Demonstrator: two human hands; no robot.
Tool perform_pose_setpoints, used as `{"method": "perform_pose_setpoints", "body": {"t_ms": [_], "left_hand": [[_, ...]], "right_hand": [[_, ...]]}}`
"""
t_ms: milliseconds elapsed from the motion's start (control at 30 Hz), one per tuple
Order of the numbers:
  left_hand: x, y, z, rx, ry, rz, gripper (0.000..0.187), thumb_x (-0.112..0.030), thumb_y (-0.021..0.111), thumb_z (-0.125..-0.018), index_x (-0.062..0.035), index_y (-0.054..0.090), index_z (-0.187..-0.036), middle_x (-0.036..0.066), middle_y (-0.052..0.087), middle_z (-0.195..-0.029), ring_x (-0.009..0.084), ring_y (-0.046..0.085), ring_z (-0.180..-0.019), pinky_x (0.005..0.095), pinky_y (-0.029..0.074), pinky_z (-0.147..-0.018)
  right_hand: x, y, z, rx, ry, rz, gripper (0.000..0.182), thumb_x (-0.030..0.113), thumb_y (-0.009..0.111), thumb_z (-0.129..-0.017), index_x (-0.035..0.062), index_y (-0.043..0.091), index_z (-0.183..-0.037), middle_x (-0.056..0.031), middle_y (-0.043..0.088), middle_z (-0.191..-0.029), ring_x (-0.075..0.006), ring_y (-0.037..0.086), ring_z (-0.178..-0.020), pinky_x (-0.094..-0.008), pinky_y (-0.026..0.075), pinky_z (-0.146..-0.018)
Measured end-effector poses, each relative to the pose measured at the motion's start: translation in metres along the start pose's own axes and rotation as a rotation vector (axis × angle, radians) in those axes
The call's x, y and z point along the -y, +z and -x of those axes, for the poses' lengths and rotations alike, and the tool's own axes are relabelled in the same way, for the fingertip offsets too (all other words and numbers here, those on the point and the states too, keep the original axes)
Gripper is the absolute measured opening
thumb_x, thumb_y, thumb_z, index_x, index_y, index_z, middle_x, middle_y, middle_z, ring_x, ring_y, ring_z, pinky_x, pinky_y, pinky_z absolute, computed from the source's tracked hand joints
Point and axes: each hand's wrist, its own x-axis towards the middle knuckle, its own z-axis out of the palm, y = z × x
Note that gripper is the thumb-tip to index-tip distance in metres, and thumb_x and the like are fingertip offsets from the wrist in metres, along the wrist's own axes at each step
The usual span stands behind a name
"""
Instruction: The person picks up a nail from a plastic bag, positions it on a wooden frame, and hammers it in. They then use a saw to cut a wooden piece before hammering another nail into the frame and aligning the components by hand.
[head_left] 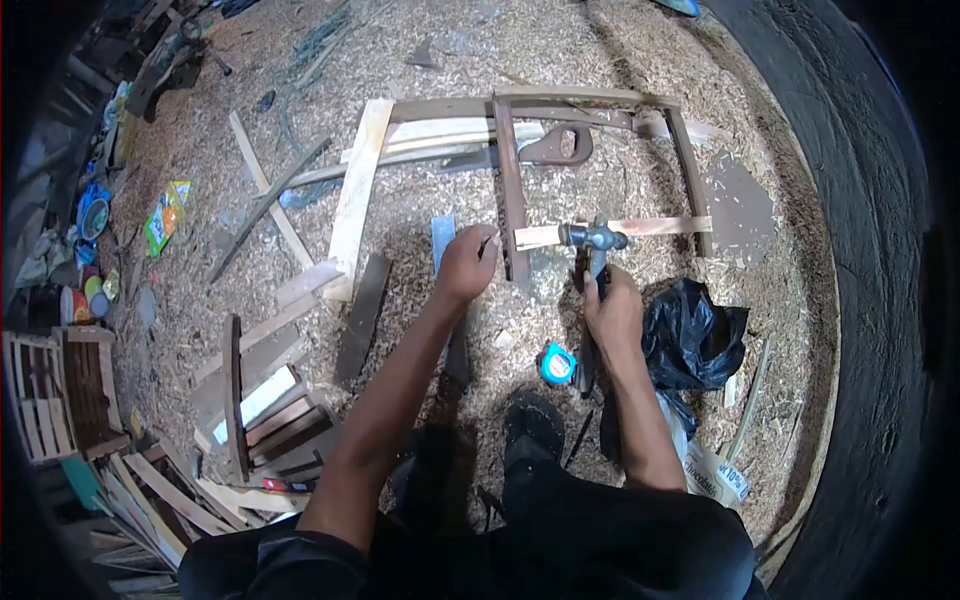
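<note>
One camera on the person's head gives the single view, facing forward and steeply down over the dark trousers (625,540), which fill the bottom edge at close range. The forearms (395,385) reach away from the lens, putting the left hand (467,265) and right hand (614,312) near the middle. The angle is very wide (straight edges bow, and the corners sink into a dark border), taking in the shavings-strewn ground (560,40) from the feet to well past the wooden frame (509,170).

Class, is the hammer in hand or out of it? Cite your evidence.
In hand: the right hand grips the hammer by its handle.
</note>
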Motion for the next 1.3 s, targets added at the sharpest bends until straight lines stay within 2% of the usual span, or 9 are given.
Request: {"method": "perform_pose_setpoints", "body": {"t_ms": [200, 367, 467, 567, 767, 1033, 1100, 1167, 1300], "left_hand": [[0.007, 0.002, -0.019, -0.066, 0.044, 0.017, 0.019, -0.015, 0.062, -0.093, -0.0041, 0.068, -0.107, 0.021, 0.070, -0.104, 0.0375, 0.068, -0.096, 0.0441, 0.053, -0.086], [0.025, 0.014, -0.058, -0.104, -0.111, 0.063, 0.017, -0.014, 0.063, -0.092, -0.0034, 0.069, -0.104, 0.021, 0.071, -0.099, 0.0374, 0.069, -0.093, 0.0443, 0.054, -0.084], [0.033, 0.017, -0.082, -0.156, -0.065, 0.020, 0.017, -0.014, 0.064, -0.090, -0.0024, 0.068, -0.101, 0.021, 0.071, -0.093, 0.0383, 0.069, -0.091, 0.0448, 0.054, -0.083], [0.039, 0.019, -0.097, -0.137, -0.066, -0.012, 0.017, -0.014, 0.065, -0.088, -0.0019, 0.068, -0.100, 0.020, 0.071, -0.093, 0.0391, 0.068, -0.092, 0.0456, 0.054, -0.084], [0.045, 0.026, -0.103, -0.084, -0.072, -0.187, 0.023, -0.016, 0.066, -0.088, -0.0036, 0.068, -0.107, 0.021, 0.070, -0.103, 0.0383, 0.068, -0.096, 0.0455, 0.054, -0.086], [0.036, 0.021, -0.099, -0.101, -0.057, -0.052, 0.026, -0.019, 0.069, -0.088, -0.0010, 0.067, -0.107, 0.021, 0.068, -0.101, 0.0410, 0.065, -0.100, 0.0462, 0.052, -0.088], [0.029, 0.020, -0.100, -0.152, -0.011, 0.002, 0.024, -0.019, 0.070, -0.089, -0.0007, 0.068, -0.105, 0.021, 0.069, -0.097, 0.0413, 0.066, -0.097, 0.0459, 0.052, -0.087], [0.020, 0.023, -0.098, -0.135, -0.125, 0.063, 0.022, -0.018, 0.070, -0.091, -0.0003, 0.069, -0.103, 0.021, 0.070, -0.094, 0.0410, 0.066, -0.095, 0.0458, 0.053, -0.086], [-0.010, 0.033, -0.085, -0.224, -0.068, 0.119, 0.021, -0.017, 0.070, -0.091, -0.0007, 0.069, -0.104, 0.020, 0.069, -0.093, 0.0404, 0.066, -0.092, 0.0460, 0.053, -0.084]], "right_hand": [[0.036, -0.020, -0.064, -0.049, -0.201, -0.063, 0.018, 0.012, 0.069, -0.092, -0.0048, 0.064, -0.094, -0.0244, 0.066, -0.090, -0.0440, 0.064, -0.081, -0.0484, 0.051, -0.075], [0.007, 0.054, -0.166, 0.059, -0.491, 0.047, 0.020, 0.009, 0.064, -0.090, -0.0056, 0.064, -0.104, -0.0250, 0.066, -0.104, -0.0449, 0.065, -0.095, -0.0455, 0.053, -0.086], [-0.012, 0.094, -0.214, 0.304, -0.419, 0.395, 0.032, 0.005, 0.058, -0.090, -0.0042, 0.062, -0.120, -0.0212, 0.066, -0.114, -0.0405, 0.062, -0.111, -0.0485, 0.051, -0.095], [-0.034, 0.125, -0.226, 0.188, -0.496, 0.510, 0.041, 0.009, 0.052, -0.093, -0.0029, 0.056, -0.132, -0.0186, 0.067, -0.121, -0.0362, 0.058, -0.121, -0.0533, 0.044, -0.104], [-0.020, 0.103, -0.234, 0.353, -0.471, 0.653, 0.055, 0.012, 0.052, -0.095, -0.0045, 0.041, -0.146, -0.0199, 0.066, -0.125, -0.0341, 0.057, -0.124, -0.0597, 0.040, -0.107], [-0.032, 0.054, -0.224, 0.304, -0.723, 0.515, 0.037, 0.022, 0.047, -0.100, 0.0070, 0.057, -0.133, -0.0187, 0.064, -0.121, -0.0337, 0.059, -0.117, -0.0550, 0.036, -0.108], [-0.029, 0.030, -0.217, 0.396, -0.638, 0.480, 0.041, 0.033, 0.048, -0.102, 0.0084, 0.058, -0.133, -0.0182, 0.064, -0.117, -0.0348, 0.058, -0.117, -0.0563, 0.037, -0.105], [-0.041, 0.012, -0.212, 0.396, -0.636, 0.408, 0.045, 0.039, 0.049, -0.103, 0.0074, 0.059, -0.132, -0.0182, 0.065, -0.116, -0.0358, 0.059, -0.116, -0.0562, 0.039, -0.103], [-0.049, -0.009, -0.191, 0.292, -0.518, 0.413, 0.040, 0.037, 0.061, -0.098, 0.0084, 0.065, -0.125, -0.0168, 0.067, -0.110, -0.0357, 0.062, -0.109, -0.0530, 0.042, -0.098]]}}
